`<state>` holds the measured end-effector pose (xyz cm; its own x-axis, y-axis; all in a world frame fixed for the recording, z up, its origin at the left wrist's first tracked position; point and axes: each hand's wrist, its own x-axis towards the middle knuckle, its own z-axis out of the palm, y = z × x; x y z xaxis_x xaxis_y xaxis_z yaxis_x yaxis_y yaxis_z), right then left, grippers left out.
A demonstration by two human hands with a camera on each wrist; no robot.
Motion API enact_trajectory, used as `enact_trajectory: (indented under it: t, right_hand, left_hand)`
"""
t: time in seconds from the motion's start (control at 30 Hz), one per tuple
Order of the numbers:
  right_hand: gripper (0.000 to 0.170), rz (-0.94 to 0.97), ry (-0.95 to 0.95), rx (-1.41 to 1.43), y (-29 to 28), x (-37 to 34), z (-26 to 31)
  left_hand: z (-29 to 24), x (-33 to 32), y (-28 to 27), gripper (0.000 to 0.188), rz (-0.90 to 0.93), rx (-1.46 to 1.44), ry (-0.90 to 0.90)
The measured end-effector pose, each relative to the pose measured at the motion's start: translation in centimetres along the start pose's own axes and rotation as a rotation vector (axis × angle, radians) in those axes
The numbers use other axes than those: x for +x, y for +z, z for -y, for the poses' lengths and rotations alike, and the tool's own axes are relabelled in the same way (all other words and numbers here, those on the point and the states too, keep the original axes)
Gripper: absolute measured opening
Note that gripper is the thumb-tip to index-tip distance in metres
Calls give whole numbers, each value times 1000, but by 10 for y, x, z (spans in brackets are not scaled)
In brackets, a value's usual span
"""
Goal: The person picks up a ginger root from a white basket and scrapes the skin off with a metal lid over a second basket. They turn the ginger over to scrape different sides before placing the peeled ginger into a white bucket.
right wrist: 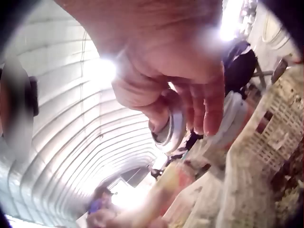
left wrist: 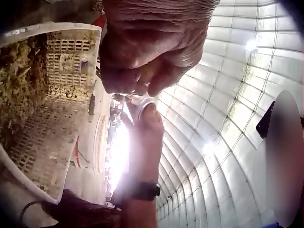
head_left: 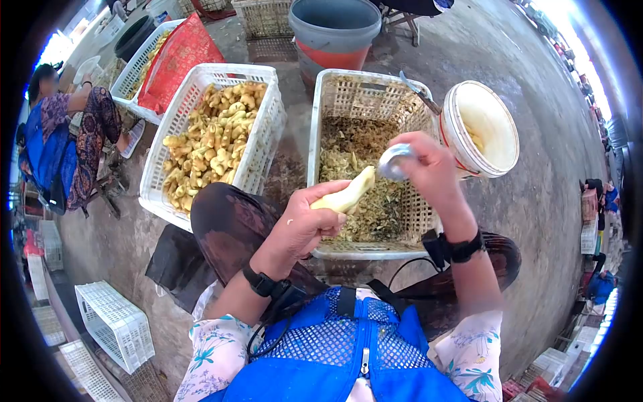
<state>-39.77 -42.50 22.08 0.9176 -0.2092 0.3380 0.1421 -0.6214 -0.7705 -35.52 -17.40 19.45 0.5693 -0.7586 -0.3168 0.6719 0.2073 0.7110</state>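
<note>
Left hand [head_left: 305, 221]: your fingers grasp a pale ginger piece [head_left: 348, 193], tip pointing far right.
Right hand [head_left: 434, 169]: your fingers grip a silvery ring [head_left: 390, 163], thumb through it.
Ginger piece: above the scrap crate [head_left: 372, 254], its tip just left of the ring.
Left crate [head_left: 265, 144]: heaped with ginger.
Far right corner: a knife [head_left: 429, 100] rests on the scrap crate's rim, beside a white bucket [head_left: 492, 115].

Ginger [head_left: 218, 134], plastic crates [head_left: 263, 144] and arched roofing [left wrist: 228, 90] suggest a produce workshop.
</note>
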Motion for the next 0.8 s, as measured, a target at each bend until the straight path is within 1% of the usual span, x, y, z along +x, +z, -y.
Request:
enact_trajectory:
  t: [0.07, 0.13, 0.23, 0.27, 0.37, 0.4, 0.5, 0.53, 0.63, 0.67, 0.77, 0.8]
  right_hand:
    - [12, 50, -82, 59, 12, -4, 6]
    - [7, 148, 73, 11, 18, -8, -5]
    - [15, -75, 163, -199, -7, 17, -28]
    - [10, -57, 211, -205, -16, 19, -29]
    - [8, -32, 188, 50, -7, 4, -3]
    - [10, 20, 90, 97, 1, -2, 9]
    - [9, 137, 47, 154, 21, -11, 12]
    - [13, 195, 148, 36, 15, -9, 5]
    - [19, 110, 74, -188, 8, 3, -14]
    - [20, 133, 112, -203, 3, 4, -23]
    - [24, -57, 198, -103, -15, 7, -20]
    - [16, -38, 216, -61, -17, 3, -19]
  left_hand:
    - [0, 1, 0, 67, 1, -1, 1]
    - [3, 0, -3, 67, 6, 17, 8]
    - [-2, -6, -4, 66, 41, 139, -9]
    - [-2, -4, -5, 65, 29, 103, 3]
    - [2, 2, -4, 62, -10, 17, 41]
    - [0, 2, 0, 61, -20, 14, 49]
    - [5, 3, -1, 60, -29, 88, 64]
    - [7, 3, -2, 59, -30, 123, 67]
    - [5, -5, 1, 55, 68, 156, 127]
    - [6, -4, -1, 56, 49, 138, 81]
    - [4, -3, -5, 55, 2, 69, 35]
    - [3, -2, -5, 54, 13, 39, 31]
